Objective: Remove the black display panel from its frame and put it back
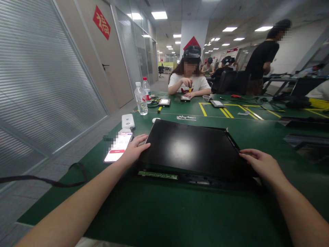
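A large black flat panel [190, 147] lies on the green table [164, 212] in front of me, with a narrow green circuit strip [157, 175] showing along its near edge. My left hand [133, 151] grips the panel's left edge, fingers curled over it. My right hand [262, 164] holds the right edge, fingers bent over the corner. The panel looks slightly raised at its near side.
A lit phone [118, 147] and a white power bank [128, 120] lie left of the panel. Two water bottles [141, 98] stand further back. A person [189, 77] sits across working on a small device; others are at tables behind. Dark equipment lies at right [303, 137].
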Demonstrator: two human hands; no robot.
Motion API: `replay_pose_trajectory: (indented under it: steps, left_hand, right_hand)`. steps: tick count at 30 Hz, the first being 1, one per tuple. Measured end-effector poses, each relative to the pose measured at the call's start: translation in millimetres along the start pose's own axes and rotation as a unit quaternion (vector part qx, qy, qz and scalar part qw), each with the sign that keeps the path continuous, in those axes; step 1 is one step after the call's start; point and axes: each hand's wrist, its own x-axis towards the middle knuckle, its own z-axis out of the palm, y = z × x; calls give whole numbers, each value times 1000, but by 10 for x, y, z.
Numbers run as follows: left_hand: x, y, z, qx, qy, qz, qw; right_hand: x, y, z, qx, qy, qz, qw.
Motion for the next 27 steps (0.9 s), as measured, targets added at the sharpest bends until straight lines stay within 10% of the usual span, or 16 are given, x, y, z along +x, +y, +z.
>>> replay_pose_trajectory:
  steps: [12,27]
  left_hand:
    - [48,-198,7,210,-52,20,976]
    - [59,-258,45,238,-40,43,969]
  right_hand:
    - [-24,-31,-10,6,4,-21,1000]
    - [-41,-66,-27,1,14,-27,1000]
